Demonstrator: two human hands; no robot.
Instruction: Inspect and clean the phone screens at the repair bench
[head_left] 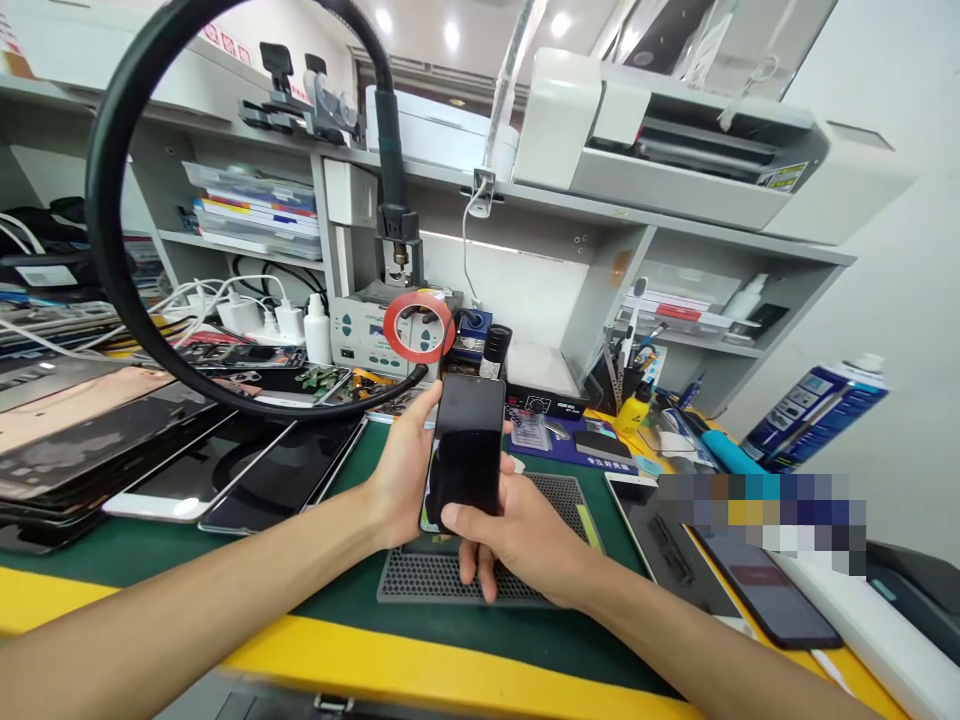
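A black smartphone [466,450] is held upright over the workbench, its screen facing me and mostly dark, with a small lit patch at the lower left. My left hand [405,465] grips its left side, the thumb along the edge; the other fingers are mostly hidden behind the phone. My right hand [517,525] holds the lower right corner, its thumb on the bottom of the screen and some fingers hanging below. Beneath the hands lies a grey perforated mat [427,580] on the green work surface [352,590].
Several phones and tablets [255,480] lie at the left. A black flexible tube [112,200] loops overhead beside a grey machine [364,335]. To the right are a tablet [660,540], a phone [772,590], a blue spray can [814,410] and a yellow bottle [634,410].
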